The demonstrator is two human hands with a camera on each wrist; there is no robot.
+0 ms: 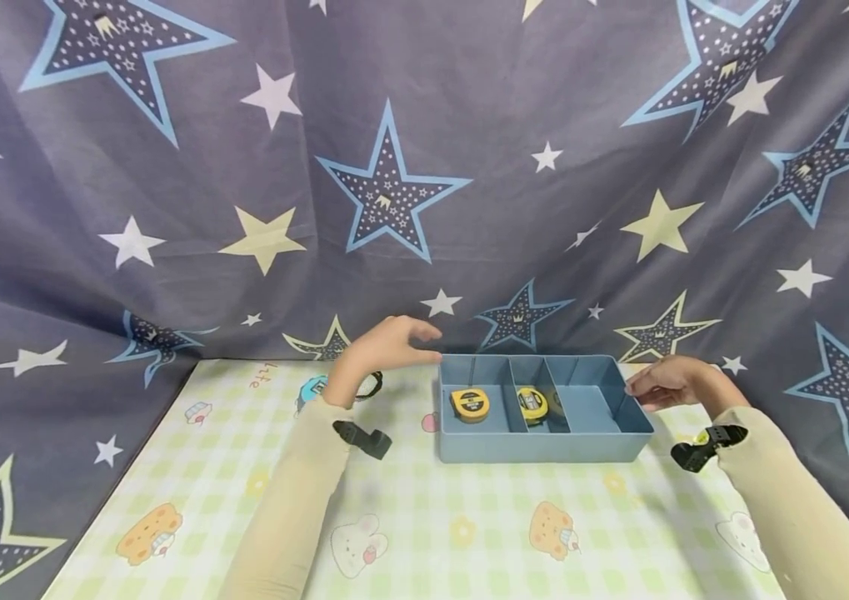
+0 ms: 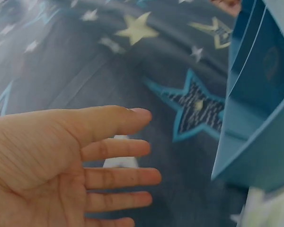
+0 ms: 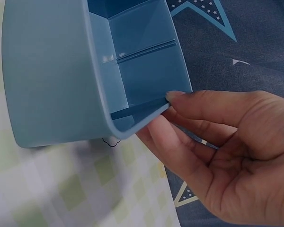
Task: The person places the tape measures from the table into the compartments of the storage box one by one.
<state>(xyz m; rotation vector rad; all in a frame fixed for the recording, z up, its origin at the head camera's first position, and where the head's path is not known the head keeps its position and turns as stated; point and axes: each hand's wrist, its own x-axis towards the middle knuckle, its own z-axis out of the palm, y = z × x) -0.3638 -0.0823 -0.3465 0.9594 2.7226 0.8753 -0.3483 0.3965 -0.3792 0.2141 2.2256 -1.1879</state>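
Observation:
A blue-grey divided box (image 1: 544,447) sits on the table, its long side facing me. In its left compartment lies a yellow-orange tape measure (image 1: 471,405), and in the narrow middle one a yellow tape measure (image 1: 532,405). The right compartment shows a bare floor. My right hand (image 1: 670,383) pinches the box's right end wall, thumb over the rim and fingers outside, as the right wrist view shows. At the other end, my left hand (image 1: 391,343) is held with straight fingers, a gap between them and the box in the left wrist view.
Behind my left forearm, a blue tape measure (image 1: 312,390) and a dark round-rimmed object (image 1: 370,385) are partly hidden. Something yellow-green (image 1: 701,437) shows by the right wrist camera. A star-patterned curtain (image 1: 394,275) hangs along the back edge of the checked tablecloth (image 1: 461,500).

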